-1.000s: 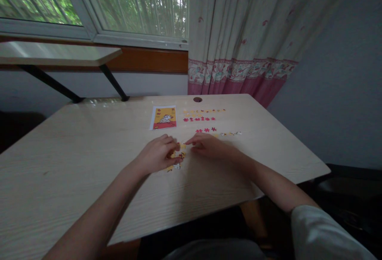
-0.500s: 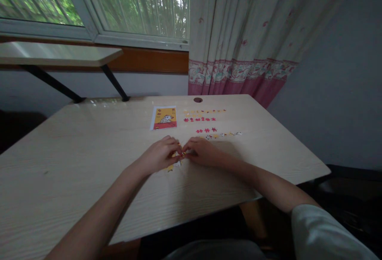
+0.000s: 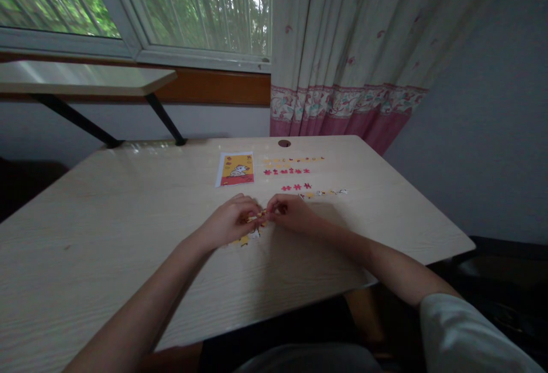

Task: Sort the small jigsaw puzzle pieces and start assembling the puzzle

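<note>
On the table, a small cluster of yellow and white jigsaw puzzle pieces (image 3: 253, 235) lies partly under my fingers. My left hand (image 3: 234, 220) curls over its left side, with thumb and index finger closed on pieces near the top. From the right, my right hand (image 3: 291, 211) meets it, its thumb and fingertips pinched at the cluster's upper right edge. The fingertips of the two hands almost touch, and they hide the exact pieces between them.
Behind my hands lies a reference picture (image 3: 237, 169) of a white cartoon animal on yellow and red. Rows of loose red pieces (image 3: 286, 171), yellow pieces (image 3: 277, 163) and white-yellow pieces (image 3: 329, 192) spread to its right. A raised shelf (image 3: 85, 78) stands at the back left.
My right hand has shifted slightly up and its fingers have arched, leaving a gap inside the pinch. My left hand has barely moved; more of the pieces between the hands show.
</note>
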`<action>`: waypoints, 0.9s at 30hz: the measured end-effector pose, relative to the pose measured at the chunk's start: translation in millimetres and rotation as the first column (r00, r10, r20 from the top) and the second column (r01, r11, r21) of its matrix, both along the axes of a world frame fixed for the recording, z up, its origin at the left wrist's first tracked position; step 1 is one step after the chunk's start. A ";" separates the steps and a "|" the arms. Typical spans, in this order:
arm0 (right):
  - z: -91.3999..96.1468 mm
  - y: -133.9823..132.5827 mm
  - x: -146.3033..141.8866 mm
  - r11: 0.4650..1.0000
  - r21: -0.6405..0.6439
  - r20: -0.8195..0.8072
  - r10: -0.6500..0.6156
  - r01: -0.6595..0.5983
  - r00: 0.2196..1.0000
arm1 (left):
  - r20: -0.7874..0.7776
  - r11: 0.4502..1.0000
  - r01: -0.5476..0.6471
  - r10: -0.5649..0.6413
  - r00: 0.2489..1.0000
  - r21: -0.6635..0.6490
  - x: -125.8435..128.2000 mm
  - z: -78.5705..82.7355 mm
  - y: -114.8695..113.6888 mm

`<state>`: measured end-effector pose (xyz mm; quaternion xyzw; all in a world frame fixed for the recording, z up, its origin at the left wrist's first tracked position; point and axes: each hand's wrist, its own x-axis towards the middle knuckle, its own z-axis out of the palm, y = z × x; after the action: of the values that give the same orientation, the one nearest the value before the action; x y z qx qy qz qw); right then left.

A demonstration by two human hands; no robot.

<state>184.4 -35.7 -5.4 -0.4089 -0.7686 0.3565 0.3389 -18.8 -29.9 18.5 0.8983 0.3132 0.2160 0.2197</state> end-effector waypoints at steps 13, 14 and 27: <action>8.1 -2.9 -0.9 0.987 0.143 -0.037 -0.068 0.072 0.997 | 0.333 0.811 -0.114 0.358 0.872 -0.573 8.0 -6.3 -1.6; 8.8 -2.6 -0.4 0.981 0.181 -0.025 -0.062 0.066 0.998 | 0.335 0.799 -0.119 0.376 0.864 -0.590 8.3 -6.4 -1.2; 7.8 2.8 12.1 0.837 0.547 0.197 -0.155 0.022 0.968 | 0.267 0.851 -0.138 0.307 0.914 -0.507 -4.3 0.4 2.3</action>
<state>196.5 -32.9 2.5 -0.3710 -0.8524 0.0584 0.3639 -23.1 -27.6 18.9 0.7223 0.4175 0.3071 0.4578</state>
